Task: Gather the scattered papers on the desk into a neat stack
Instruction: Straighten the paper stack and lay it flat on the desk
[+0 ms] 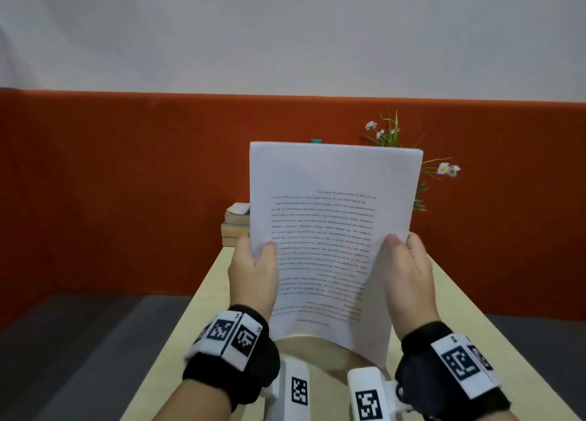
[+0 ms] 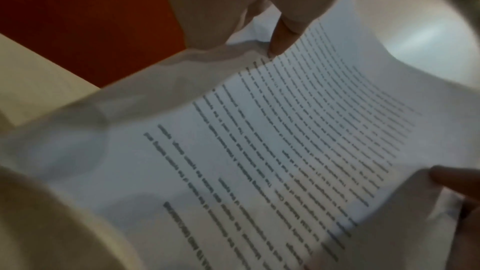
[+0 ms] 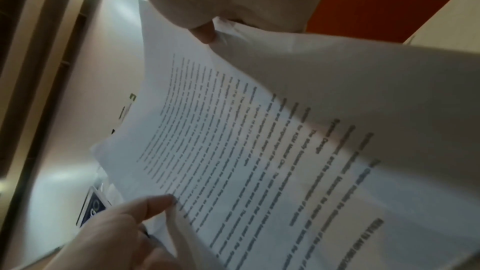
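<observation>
Nothing is really coming through as readable here. The papers (image 1: pixel 329 230) are showing lines of printed text, upside down in the head view and blurred in both wrist views. The wrist bands (image 1: pixel 456 362) are only carrying black-and-white square code markers, no legible words or numbers.

Head view looking down and forward from above both wrists over the tabletop (image 1: pixel 203 297); wrist views set close below each hand, facing up the shared papers (image 1: pixel 329 230).
</observation>
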A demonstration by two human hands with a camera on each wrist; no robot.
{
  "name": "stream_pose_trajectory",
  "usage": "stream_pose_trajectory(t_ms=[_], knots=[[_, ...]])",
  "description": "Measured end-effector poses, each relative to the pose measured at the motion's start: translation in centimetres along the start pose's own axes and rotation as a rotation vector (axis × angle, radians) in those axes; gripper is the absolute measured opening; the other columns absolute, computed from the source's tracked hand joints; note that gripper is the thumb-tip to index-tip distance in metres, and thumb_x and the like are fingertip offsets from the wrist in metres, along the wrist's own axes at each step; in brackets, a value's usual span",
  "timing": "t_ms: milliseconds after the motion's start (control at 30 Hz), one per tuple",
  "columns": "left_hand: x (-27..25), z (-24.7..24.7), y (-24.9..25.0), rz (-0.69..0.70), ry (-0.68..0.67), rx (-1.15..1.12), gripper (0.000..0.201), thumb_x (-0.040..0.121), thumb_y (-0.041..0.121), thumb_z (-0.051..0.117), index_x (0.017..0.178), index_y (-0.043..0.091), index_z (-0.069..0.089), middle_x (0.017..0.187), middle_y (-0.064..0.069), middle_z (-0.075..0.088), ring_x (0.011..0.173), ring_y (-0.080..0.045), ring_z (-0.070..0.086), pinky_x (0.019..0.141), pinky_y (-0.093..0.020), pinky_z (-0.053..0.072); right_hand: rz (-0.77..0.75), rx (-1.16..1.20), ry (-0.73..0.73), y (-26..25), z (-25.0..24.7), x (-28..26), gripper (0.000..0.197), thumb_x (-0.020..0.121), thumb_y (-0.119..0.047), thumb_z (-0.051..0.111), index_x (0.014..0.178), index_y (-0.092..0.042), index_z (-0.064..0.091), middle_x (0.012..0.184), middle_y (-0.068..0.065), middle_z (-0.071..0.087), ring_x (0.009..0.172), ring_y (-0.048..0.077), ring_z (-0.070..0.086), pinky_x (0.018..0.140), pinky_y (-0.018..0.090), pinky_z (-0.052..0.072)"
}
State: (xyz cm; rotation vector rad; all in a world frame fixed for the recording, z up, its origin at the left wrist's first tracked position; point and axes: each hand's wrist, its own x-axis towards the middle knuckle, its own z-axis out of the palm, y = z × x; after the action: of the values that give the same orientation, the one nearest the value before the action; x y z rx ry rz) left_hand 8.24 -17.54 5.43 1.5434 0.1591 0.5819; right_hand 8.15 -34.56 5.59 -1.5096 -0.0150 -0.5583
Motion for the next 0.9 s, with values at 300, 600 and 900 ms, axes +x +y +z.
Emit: stream_pose_trajectory(t_ms=[300,600,900], knots=[[0.8,-0.2,-1.5,-0.047,-0.039,0.050,0.015,0.095,0.013,0.046,0.105,0.020,0.056,0.100,0.000,0.069,0.094,-0.020,0.064,0.077,-0.029,0.053,0.079,-0.152,-0.087,1.1,-0.3,-0.4,0.032,0.092,-0.009,0.043,0.120,-0.023,0.052,0.120,-0.006,0.062,0.112,0.018,0.056,0.092,0.038,0.046],[2.5,-1.2,4.6,0.656,-0.162,0.565,0.013,0.097,0.011,0.042,0.087,0.009,0.051,0.066,0.010,0.047,0.060,-0.015,0.045,0.062,-0.031,0.039,-0.494,-0.730,-0.175,-11.1,-1.2,3.6,0.072,0.082,-0.036,0.069,0.145,-0.025,0.035,0.137,-0.002,0.051,0.128,0.020,0.046,0.100,0.035,0.042],[3.0,-3.1,4.9,0.524,0.210,0.759,0.059,0.082,0.028,0.064,0.135,0.023,0.039,0.137,-0.001,0.044,0.130,-0.020,0.039,0.109,-0.042,0.021,-0.120,-0.076,-0.192,-6.5,-3.5,3.8,0.014,0.086,-0.013,0.067,0.100,-0.017,0.067,0.096,0.003,0.075,0.087,0.023,0.072,0.074,0.039,0.059]])
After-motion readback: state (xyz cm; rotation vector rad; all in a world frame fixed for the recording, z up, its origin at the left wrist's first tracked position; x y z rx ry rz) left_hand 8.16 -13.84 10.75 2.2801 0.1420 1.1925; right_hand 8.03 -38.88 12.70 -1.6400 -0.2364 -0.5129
